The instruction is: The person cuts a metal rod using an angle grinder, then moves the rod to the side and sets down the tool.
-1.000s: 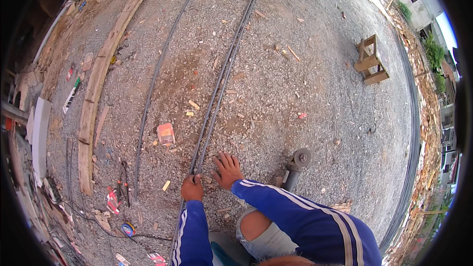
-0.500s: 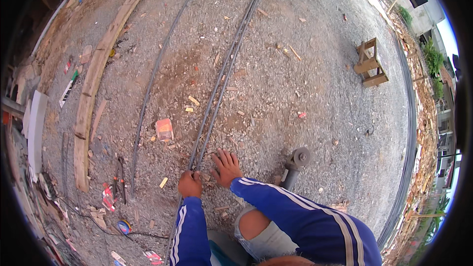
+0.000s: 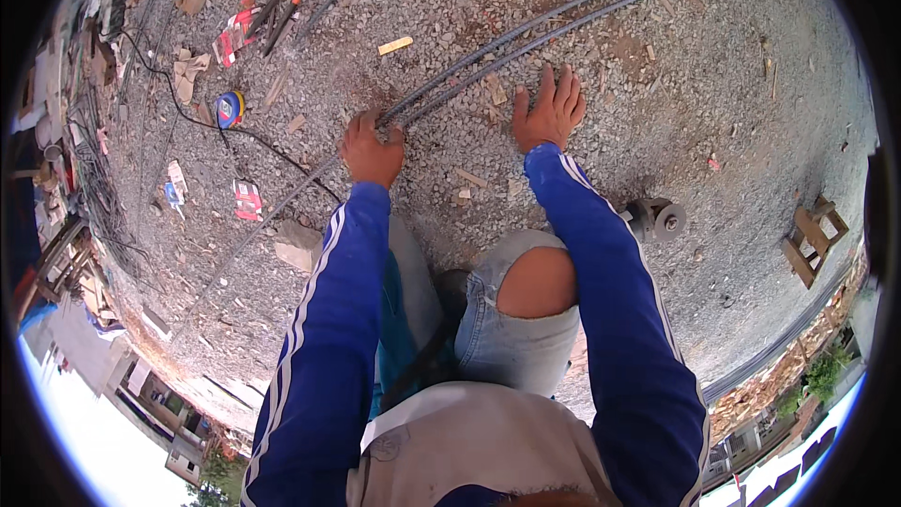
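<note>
Around us spreads the gravel (image 3: pixel 732 113), and over it two long metal rods (image 3: pixel 488 49) sweep in a curve from eleven o'clock out to two, with a wooden stool (image 3: pixel 809 223) far off at three and a grinder (image 3: pixel 648 219) closer in on the same side. Orange-handled pliers (image 3: pixel 283 23) lie toward eleven; between ten and eleven our left hand (image 3: pixel 373 155) curls its fingers over the rods, though we cannot tell whether they grip, while our right hand (image 3: pixel 551 119), toward one, is open, fingers spread over the gravel. Smallest, our blue tape measure (image 3: pixel 230 110) sits at ten.
</note>
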Demonstrator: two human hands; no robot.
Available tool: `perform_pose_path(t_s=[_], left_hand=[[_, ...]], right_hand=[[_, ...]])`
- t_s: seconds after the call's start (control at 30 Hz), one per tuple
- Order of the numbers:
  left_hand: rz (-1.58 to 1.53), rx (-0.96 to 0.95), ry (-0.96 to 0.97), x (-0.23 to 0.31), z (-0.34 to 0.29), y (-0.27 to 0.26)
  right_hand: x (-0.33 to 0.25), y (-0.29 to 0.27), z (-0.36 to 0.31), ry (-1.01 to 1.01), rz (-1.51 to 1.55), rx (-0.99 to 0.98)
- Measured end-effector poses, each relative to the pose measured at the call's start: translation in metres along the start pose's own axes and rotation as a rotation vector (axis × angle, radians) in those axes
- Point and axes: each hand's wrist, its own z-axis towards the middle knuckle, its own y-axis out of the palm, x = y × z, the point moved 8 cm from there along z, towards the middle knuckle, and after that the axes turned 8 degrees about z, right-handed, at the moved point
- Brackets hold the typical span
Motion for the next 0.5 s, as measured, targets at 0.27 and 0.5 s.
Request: perform_pose_path(t_s=[0.27,0.5], left_hand=[[0.177,-0.167,0.230,0.011,0.010,0.013],[-0.099,0.010,0.014,-0.045,0.015,-0.049]], right_hand=[[-0.004,0.000,-0.003,-0.048,-0.043,0.078],[-0.002,0.001,-0.009,-0.103,-0.053,0.197]])
